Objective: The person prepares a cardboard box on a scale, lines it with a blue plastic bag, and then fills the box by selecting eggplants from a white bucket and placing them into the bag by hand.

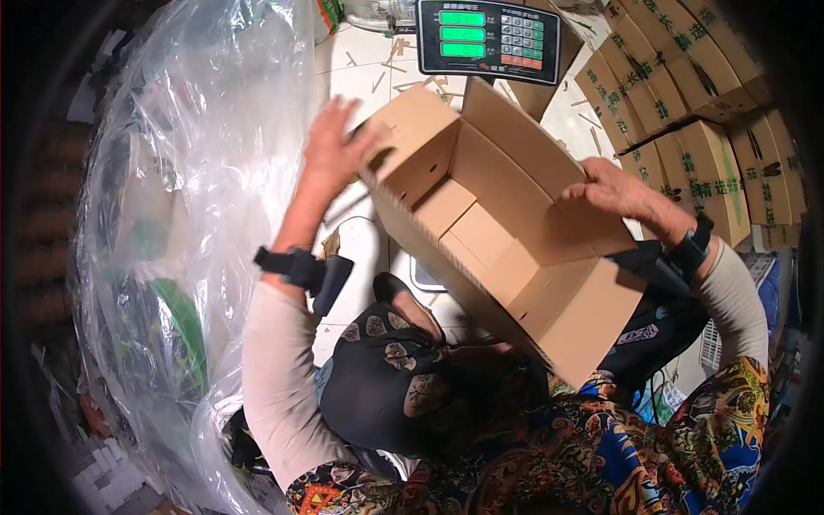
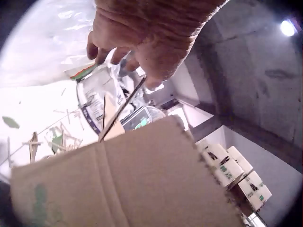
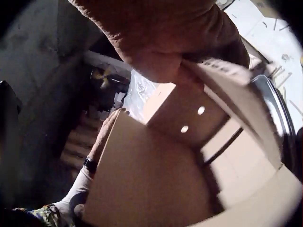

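The left hand has its fingers spread by the open box; I cannot tell if they touch it. The right hand pinches the box's other side, maybe so it doesn't tip. The box is between both hands' fingers.

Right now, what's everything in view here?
Open carton: one, brown, between the hands
Stacked cartons: several, brown, green print, right
Display: one, black, green readouts, beyond open carton
Plastic sheeting: count unclear, clear, left
Scraps: many, tan, on white floor
Shoe: one visible, black, below
Sleeves: two, pale, on arms
Shirt: one, multicoloured, bottom
Wristbands: two, black, on wrists
Left hand: one, bare, at carton's left corner
Right hand: one, bare, gripping carton's right edge
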The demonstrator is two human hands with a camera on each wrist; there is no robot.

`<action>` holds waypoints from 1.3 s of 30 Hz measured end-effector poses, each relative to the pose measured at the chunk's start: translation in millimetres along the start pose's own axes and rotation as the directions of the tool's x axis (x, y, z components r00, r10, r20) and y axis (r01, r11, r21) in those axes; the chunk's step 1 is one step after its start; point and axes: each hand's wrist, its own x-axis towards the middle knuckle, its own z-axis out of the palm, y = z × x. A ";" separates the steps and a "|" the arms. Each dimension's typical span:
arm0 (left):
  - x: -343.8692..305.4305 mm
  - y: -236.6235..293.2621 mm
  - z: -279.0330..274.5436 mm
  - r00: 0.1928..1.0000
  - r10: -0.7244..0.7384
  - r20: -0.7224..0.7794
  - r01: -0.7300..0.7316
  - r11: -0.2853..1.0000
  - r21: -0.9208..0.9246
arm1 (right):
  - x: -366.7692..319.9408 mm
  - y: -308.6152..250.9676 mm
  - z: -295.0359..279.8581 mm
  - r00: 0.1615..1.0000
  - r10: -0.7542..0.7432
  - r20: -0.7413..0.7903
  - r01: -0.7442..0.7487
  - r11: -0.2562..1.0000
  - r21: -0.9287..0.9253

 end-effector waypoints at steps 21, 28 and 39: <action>-17.8 125.6 -14.9 0.804 -0.202 0.560 0.573 0.518 -0.635 | -40.4 23.4 47.3 0.965 0.104 -0.240 0.010 0.903 0.429; -42.3 77.7 -13.6 0.771 -0.220 0.598 0.635 0.197 -0.747 | -28.5 61.2 65.2 0.993 0.087 -0.082 0.050 0.317 0.947; -94.4 46.8 56.9 0.977 -0.204 -0.054 0.202 0.978 -0.042 | 4.0 55.8 92.1 0.707 -0.278 -0.650 0.055 0.938 -0.341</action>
